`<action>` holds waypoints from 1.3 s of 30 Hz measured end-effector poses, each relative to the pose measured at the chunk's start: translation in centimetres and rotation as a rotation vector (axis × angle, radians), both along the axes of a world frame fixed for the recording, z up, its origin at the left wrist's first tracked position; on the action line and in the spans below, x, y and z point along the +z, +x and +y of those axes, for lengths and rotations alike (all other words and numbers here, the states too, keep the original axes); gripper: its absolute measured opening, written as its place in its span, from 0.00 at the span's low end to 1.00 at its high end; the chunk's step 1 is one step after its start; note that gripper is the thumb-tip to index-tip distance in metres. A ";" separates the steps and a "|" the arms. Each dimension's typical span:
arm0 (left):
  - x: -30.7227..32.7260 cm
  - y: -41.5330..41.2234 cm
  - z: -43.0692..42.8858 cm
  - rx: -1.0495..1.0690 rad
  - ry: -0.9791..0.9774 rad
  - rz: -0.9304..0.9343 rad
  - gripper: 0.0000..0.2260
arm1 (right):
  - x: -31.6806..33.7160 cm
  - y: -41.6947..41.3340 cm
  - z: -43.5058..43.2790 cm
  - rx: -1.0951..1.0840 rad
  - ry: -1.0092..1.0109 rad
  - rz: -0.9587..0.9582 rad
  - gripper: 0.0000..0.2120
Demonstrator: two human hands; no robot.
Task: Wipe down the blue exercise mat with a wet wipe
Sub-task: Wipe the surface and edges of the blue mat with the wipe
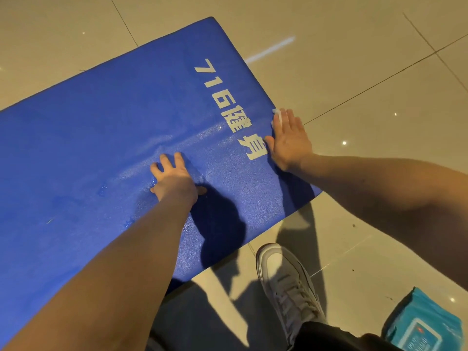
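Wipe point(277, 114) under right hand point(288, 141), mat point(101, 148) edge

Blue exercise mat point(101, 138): grainy, pebbled foam, faintly wet-sheened. Floor point(354, 72) beside the mat: glossy polished tile. Wipe pack point(423, 323): shiny teal plastic film.

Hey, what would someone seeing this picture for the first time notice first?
The big blue mat covers the left and middle of the view, with bold white lettering near its right end. The left hand presses on the mat, and the right hand lies flat on a white wipe at its right edge. A teal wipes pack lies bottom right.
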State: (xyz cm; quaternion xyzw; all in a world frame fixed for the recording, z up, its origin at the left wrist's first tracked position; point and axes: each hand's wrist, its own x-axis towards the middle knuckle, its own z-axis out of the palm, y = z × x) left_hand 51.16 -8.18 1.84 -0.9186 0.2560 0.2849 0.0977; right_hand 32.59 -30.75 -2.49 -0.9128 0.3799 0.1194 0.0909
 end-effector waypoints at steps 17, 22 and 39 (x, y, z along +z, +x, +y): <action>-0.1 0.0 -0.1 0.000 0.029 -0.005 0.53 | 0.1 2.8 5.4 0.396 0.101 -0.176 0.33; 0.0 0.1 -0.2 0.002 0.043 0.003 0.54 | 0.4 2.8 -1.4 0.040 -0.008 0.023 0.33; 0.1 0.0 0.2 -0.007 0.025 -0.010 0.53 | 0.0 6.5 4.3 0.448 0.103 -0.202 0.32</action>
